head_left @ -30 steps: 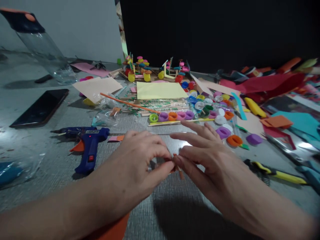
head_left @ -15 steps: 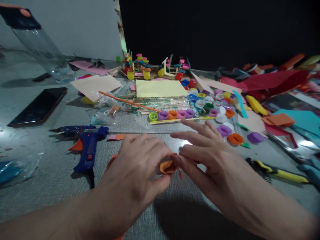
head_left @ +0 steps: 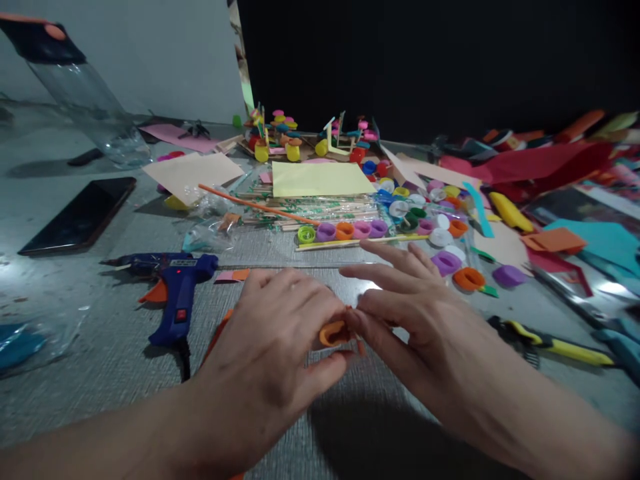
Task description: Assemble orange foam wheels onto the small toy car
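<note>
A small orange curled piece (head_left: 332, 334), hollow with its opening toward me, is held between my hands low over the table. My left hand (head_left: 275, 333) wraps it from the left, fingers bent over the top and thumb below. My right hand (head_left: 415, 300) pinches its right edge between thumb and a fingertip, with the other fingers stretched out. A thin orange strip (head_left: 360, 347) hangs at that edge. Much of the piece is hidden by my fingers, so its material is unclear. More orange material (head_left: 220, 333) shows beyond my left wrist.
A blue glue gun (head_left: 177, 293) lies left, its red light on, near a phone (head_left: 80, 213) and a bottle (head_left: 95, 100). Ahead are wooden sticks (head_left: 325, 208), yellow paper (head_left: 320, 179) and several bottle caps (head_left: 470, 279). Yellow-handled pliers (head_left: 560, 345) lie right.
My left thumb has shifted slightly to the right under the orange piece. Both hands otherwise keep nearly the same place and hold.
</note>
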Tool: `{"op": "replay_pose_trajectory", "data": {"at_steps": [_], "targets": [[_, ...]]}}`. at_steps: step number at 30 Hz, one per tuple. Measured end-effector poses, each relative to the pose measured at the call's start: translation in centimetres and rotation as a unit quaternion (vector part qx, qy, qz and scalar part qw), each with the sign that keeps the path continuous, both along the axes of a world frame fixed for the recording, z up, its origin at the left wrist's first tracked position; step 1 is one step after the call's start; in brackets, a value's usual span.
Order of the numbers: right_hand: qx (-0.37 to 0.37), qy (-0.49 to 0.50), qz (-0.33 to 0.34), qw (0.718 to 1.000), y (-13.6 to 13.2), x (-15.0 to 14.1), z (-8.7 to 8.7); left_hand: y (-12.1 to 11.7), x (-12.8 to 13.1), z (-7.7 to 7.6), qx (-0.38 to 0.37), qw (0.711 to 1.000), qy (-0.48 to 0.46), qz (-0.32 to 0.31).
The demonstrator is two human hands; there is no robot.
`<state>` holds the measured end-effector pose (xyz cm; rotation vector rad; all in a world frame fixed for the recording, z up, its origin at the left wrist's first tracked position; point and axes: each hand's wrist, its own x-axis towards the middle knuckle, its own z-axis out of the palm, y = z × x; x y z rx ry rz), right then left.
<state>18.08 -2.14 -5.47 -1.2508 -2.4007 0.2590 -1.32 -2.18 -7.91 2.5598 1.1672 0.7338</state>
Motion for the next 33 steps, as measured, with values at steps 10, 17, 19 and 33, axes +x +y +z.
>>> {"op": "replay_pose_trajectory", "data": {"at_steps": [10,17,19,33], "targets": [[0.006,0.007,-0.007,1.0,-0.2,0.1,0.1,0.0,-0.2,-0.4,-0.001,1.0,-0.015,-0.004],[0.005,0.004,-0.006,1.0,0.0,-0.1,0.0,0.0,0.2,-0.7,-0.002,0.999,-0.048,0.002],[0.002,0.004,-0.006,1.0,0.0,-0.1,0.0,0.0,0.3,-0.8,-0.002,0.999,-0.051,0.006],[0.045,0.021,0.027,0.998,-0.2,1.0,1.0,0.1,-1.7,-0.2,0.082,0.995,0.001,-0.059]]}}
